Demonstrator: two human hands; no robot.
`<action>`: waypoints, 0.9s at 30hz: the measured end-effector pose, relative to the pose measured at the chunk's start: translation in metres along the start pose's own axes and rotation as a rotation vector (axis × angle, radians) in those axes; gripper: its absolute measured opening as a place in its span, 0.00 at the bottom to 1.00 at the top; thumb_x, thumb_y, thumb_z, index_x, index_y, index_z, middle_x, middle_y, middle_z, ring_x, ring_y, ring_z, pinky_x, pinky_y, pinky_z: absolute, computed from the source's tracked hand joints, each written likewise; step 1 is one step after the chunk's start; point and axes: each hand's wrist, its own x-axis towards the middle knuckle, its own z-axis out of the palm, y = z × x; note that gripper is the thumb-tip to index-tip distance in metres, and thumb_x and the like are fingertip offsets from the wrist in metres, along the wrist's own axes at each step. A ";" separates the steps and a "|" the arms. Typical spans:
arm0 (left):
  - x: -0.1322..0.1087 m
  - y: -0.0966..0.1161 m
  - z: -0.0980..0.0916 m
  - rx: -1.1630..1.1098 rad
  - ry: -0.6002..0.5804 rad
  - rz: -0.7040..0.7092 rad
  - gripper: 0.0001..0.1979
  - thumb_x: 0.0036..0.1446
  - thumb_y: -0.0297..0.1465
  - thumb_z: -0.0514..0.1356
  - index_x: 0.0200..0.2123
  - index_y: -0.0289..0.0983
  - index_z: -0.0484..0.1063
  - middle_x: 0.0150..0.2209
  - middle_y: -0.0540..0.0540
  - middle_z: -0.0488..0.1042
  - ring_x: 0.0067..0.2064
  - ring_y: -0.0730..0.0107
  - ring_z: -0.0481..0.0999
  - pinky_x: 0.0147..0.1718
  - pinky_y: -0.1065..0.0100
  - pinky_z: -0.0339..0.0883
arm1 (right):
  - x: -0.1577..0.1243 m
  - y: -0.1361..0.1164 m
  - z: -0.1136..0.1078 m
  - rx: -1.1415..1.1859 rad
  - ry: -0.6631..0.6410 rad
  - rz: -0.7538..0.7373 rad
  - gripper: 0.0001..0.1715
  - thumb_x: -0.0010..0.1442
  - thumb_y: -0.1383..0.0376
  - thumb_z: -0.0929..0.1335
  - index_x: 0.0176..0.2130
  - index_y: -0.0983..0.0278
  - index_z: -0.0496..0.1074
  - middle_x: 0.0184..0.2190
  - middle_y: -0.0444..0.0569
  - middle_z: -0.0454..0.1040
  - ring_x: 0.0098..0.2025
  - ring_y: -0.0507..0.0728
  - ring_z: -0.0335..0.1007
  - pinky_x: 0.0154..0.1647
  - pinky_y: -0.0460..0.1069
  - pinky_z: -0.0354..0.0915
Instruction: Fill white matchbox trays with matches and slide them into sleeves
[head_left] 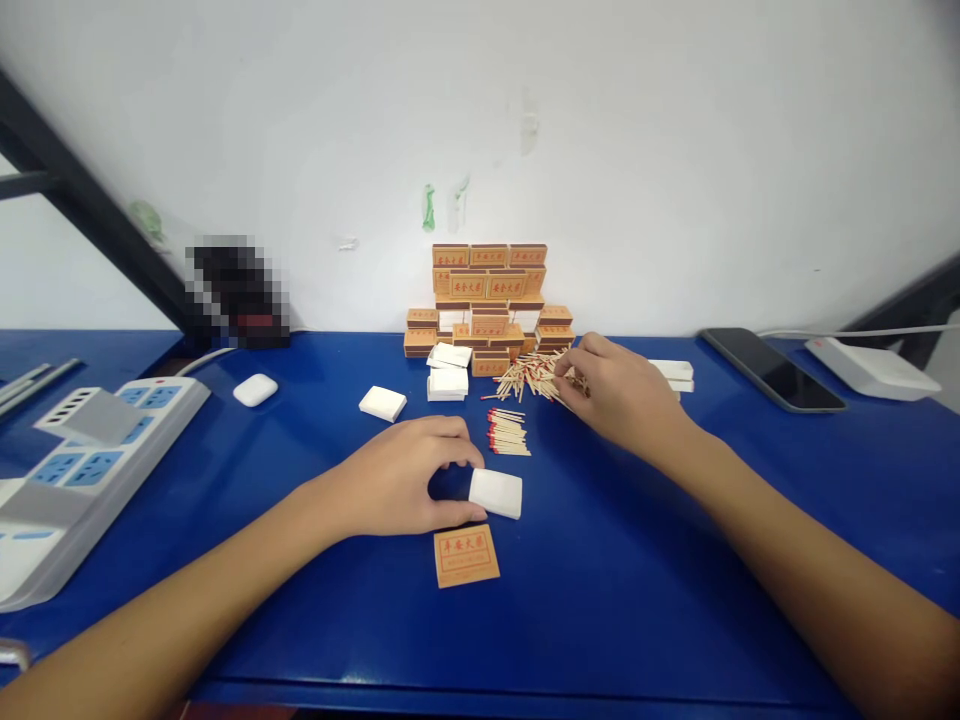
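Observation:
My left hand point(409, 475) grips the left end of a small white matchbox tray point(496, 493) between thumb and fingers. Just below it on the blue table lies a flat orange matchbox sleeve point(466, 556) with red lettering. My right hand point(630, 395) is at the right side of a loose pile of matches point(529, 378), its thumb and fingertips closed on some matches; how many is hidden. Between the hands, a neater group of red-headed matches point(508, 432) lies in rows. Several white trays point(448, 383) are stacked behind, and one white tray point(382, 403) lies apart to the left.
Orange matchboxes point(489, 285) stand stacked against the wall. More white trays point(673, 374) lie behind my right hand. A phone point(772, 368) and a white device point(870, 368) are at right. On the left are a power strip point(112, 450) and a white earbud case point(256, 389).

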 end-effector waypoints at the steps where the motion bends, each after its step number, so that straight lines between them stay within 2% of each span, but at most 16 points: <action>1: 0.000 0.000 0.000 0.002 -0.002 -0.001 0.17 0.60 0.42 0.70 0.48 0.39 0.80 0.42 0.47 0.75 0.40 0.65 0.74 0.38 0.63 0.67 | 0.000 0.001 0.001 0.000 -0.008 0.002 0.09 0.68 0.65 0.65 0.38 0.63 0.74 0.38 0.53 0.73 0.35 0.60 0.70 0.34 0.54 0.60; 9: 0.000 0.000 0.001 0.005 -0.005 -0.003 0.16 0.61 0.42 0.70 0.48 0.39 0.80 0.42 0.47 0.75 0.40 0.66 0.74 0.38 0.63 0.66 | -0.002 -0.002 -0.003 -0.014 -0.044 0.002 0.13 0.74 0.63 0.61 0.40 0.64 0.71 0.41 0.56 0.73 0.37 0.62 0.71 0.34 0.54 0.60; 13: 0.000 0.000 0.001 0.015 -0.009 -0.010 0.17 0.61 0.42 0.70 0.48 0.39 0.80 0.42 0.47 0.75 0.40 0.65 0.74 0.38 0.64 0.67 | -0.003 -0.021 -0.006 0.131 -0.052 -0.019 0.10 0.73 0.63 0.62 0.41 0.63 0.71 0.41 0.54 0.73 0.37 0.60 0.71 0.36 0.53 0.63; 18: 0.001 0.000 0.001 0.016 -0.007 -0.012 0.17 0.60 0.42 0.70 0.48 0.39 0.80 0.42 0.47 0.75 0.40 0.65 0.74 0.38 0.64 0.67 | -0.005 -0.043 0.000 0.244 -0.169 -0.026 0.07 0.72 0.66 0.63 0.40 0.62 0.70 0.41 0.54 0.72 0.41 0.61 0.72 0.40 0.54 0.65; 22: 0.001 0.000 0.001 0.015 -0.004 -0.009 0.17 0.60 0.42 0.71 0.48 0.39 0.79 0.42 0.47 0.75 0.40 0.65 0.74 0.38 0.63 0.67 | -0.005 -0.048 0.004 0.297 -0.206 0.004 0.08 0.72 0.65 0.63 0.40 0.62 0.69 0.42 0.54 0.72 0.41 0.61 0.71 0.41 0.55 0.66; 27: 0.001 0.001 0.001 0.025 -0.005 -0.005 0.17 0.60 0.41 0.71 0.48 0.39 0.79 0.42 0.47 0.75 0.41 0.65 0.74 0.39 0.63 0.67 | -0.003 -0.047 0.004 0.395 -0.184 0.007 0.12 0.74 0.64 0.62 0.37 0.61 0.69 0.39 0.51 0.72 0.40 0.59 0.70 0.42 0.55 0.65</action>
